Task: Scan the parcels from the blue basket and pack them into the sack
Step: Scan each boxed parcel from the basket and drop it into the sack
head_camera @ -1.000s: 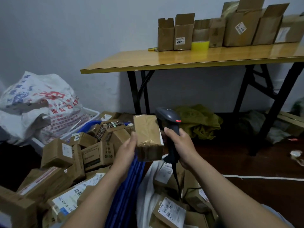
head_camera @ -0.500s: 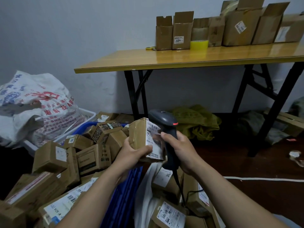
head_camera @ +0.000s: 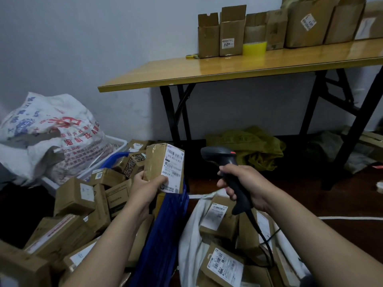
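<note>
**Label up, scanner out**

The left hand (head_camera: 145, 189) grips a small brown cardboard parcel (head_camera: 157, 162) upright. The thumb is curled across its white shipping label, just above the wall of the blue plastic basket (head_camera: 165, 235). The right hand (head_camera: 246, 185) has its fingers wrapped round the handle of a black corded barcode scanner (head_camera: 223, 160), nose pointing left toward the parcel (a clear gap between the two). Below the scanner gapes the white woven sack (head_camera: 190, 235), labelled brown parcels lying inside. More brown boxes (head_camera: 74, 197) are heaped on the left. Behind, a yellow-topped counter (head_camera: 228, 69) carries a row of open cardboard cartons (head_camera: 230, 32).
</note>
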